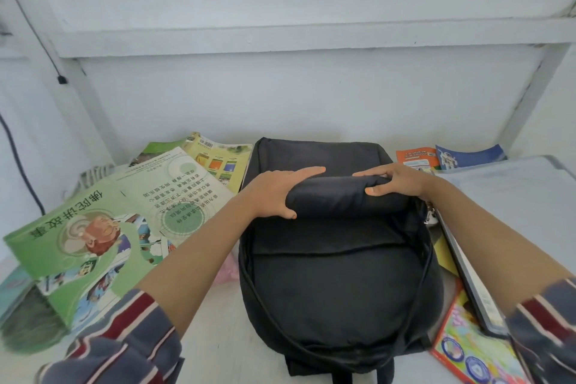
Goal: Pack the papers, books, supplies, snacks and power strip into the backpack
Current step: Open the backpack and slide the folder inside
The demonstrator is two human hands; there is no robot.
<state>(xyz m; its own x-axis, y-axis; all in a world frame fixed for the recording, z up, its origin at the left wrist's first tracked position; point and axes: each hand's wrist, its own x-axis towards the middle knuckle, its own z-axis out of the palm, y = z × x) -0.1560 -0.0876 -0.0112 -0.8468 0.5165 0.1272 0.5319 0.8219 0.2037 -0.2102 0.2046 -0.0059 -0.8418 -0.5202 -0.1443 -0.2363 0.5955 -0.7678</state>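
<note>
Green books [93, 227] lie spread left of the backpack [339, 284], which lies flat and open on the table [224, 330]. The left hand [277, 193] and right hand [396, 181] each clasp its rolled-back flap [346, 196]; released early, it may fall shut across the opening

Striped sleeves on both arms

Left sleeve [124, 343] and right sleeve [548, 330] are both slate-blue cloth crossed by dark red bands, each band edged with thin pale lines. The cuffs sit bunched, and the forearms are bare down to the left hand [280, 193] and right hand [396, 179].
</note>
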